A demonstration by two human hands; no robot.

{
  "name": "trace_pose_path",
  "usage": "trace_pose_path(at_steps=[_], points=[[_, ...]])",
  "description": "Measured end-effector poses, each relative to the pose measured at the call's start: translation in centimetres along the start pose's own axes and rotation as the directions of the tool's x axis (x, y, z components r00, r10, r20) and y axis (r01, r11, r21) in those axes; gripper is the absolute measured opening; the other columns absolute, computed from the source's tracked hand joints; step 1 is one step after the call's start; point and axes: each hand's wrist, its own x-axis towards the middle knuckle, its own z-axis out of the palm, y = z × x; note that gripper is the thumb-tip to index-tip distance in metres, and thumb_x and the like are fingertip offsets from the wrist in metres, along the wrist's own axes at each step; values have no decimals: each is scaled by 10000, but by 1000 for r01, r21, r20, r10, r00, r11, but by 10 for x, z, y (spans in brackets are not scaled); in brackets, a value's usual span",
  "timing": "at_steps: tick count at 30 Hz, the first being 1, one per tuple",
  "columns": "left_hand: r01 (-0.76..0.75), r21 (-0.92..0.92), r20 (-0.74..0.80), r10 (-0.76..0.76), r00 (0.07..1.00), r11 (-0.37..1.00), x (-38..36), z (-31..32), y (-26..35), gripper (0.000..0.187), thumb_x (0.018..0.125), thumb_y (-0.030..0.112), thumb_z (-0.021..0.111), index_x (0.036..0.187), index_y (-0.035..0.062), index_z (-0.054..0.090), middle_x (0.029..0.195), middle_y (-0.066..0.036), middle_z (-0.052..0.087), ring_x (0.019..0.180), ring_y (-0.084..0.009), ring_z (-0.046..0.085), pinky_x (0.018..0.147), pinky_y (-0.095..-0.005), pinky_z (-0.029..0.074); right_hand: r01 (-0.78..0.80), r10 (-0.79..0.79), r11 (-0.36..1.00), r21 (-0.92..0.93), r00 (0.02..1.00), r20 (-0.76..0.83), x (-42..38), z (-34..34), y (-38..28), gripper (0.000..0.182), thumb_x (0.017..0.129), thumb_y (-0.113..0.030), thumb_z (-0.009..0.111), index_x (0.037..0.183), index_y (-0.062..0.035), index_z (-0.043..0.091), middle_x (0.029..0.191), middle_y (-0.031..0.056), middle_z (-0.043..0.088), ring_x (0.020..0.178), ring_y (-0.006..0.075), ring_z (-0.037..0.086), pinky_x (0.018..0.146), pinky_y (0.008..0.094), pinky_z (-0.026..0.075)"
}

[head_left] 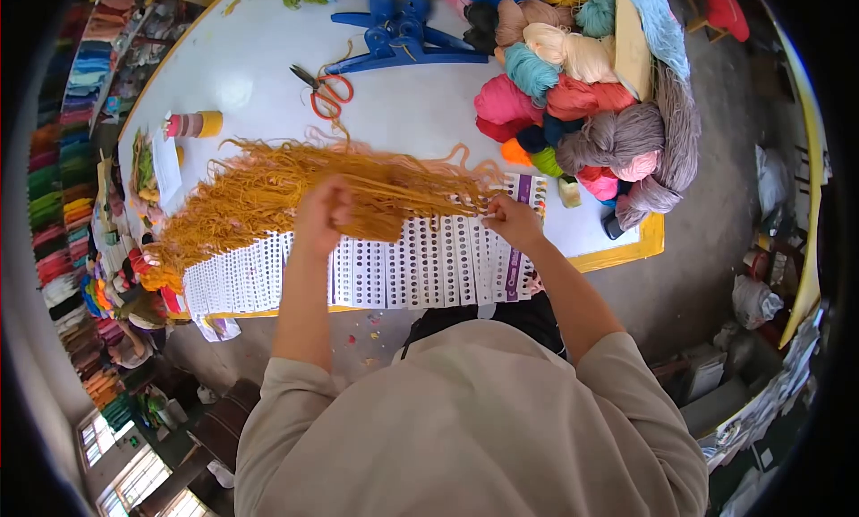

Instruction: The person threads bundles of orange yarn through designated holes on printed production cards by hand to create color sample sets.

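A long heap of loose mustard yarn stretches across the white table, lying partly over white cards with rows of dark holes. My left hand, slightly blurred, has its fingers curled at a bundle of this yarn whose strands run toward the right. At the bundle's right end, my right hand pinches strands between thumb and fingers, above the purple-striped end of the cards. Behind the mustard heap, some pale peach yarn shows. Orange-handled scissors lie beyond the yarn, touching neither hand.
Blue metal clamp-like device stands at the table's far side. Many coloured yarn skeins are piled at the right, near a wooden board. Thread spools lie at the left. Shelves of coloured yarn line the left wall.
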Motion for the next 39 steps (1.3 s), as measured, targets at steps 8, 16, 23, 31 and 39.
trace_pose_path(at_steps=[8, 16, 23, 31, 39], points=[[-347, 227, -280, 402, 872, 910, -75, 9, 33, 278, 968, 278, 582, 1071, 25, 631, 782, -32, 641, 575, -59, 493, 444, -226, 341, 1, 0, 1000, 10, 998, -64, -2, 8, -3, 284, 797, -289, 726, 975, -123, 580, 801, 46, 662, 793, 235, 659, 696, 379, 498], [-161, -120, 306, 190, 933, 980, -100, 66, -41, 343, 1003, 252, 498, 1150, -46, 584, 1190, -177, 623, 1096, -269, 618, 924, -388, 519, 239, -118, 908, 343, 934, -338, -40, 17, -52, 223, 835, -145, 709, 995, -39, 594, 850, 49, 640, 731, 151, 608, 671, 283, 492], [-86, -138, 467, 141, 873, 987, -125, 82, -43, 391, 1002, 249, 510, 1282, -21, 538, 1273, -108, 582, 1164, -195, 557, 977, -343, 461, 493, -392, 698, 520, 870, -300, -116, 3, -147, 128, 863, -66, 692, 978, -63, 637, 947, 13, 559, 682, 71, 533, 616, 218, 450], [-176, -61, 479, 183, 859, 983, -137, 80, -46, 314, 923, 166, 645, 1196, 12, 637, 1162, -56, 646, 1051, -135, 588, 902, -281, 470, 396, -376, 572, 718, 905, -199, -134, 1, -153, 132, 912, 24, 603, 1024, -40, 574, 1008, 9, 576, 915, 110, 605, 797, 240, 489], [-187, 73, 458, 133, 879, 980, -136, 74, -49, 271, 928, 154, 628, 1156, 9, 652, 1196, -72, 639, 1089, -163, 582, 900, -298, 473, 475, -367, 639, 605, 879, -303, -138, 12, -162, 145, 915, 0, 612, 1045, -58, 588, 995, -9, 604, 849, 57, 562, 740, 208, 457]])
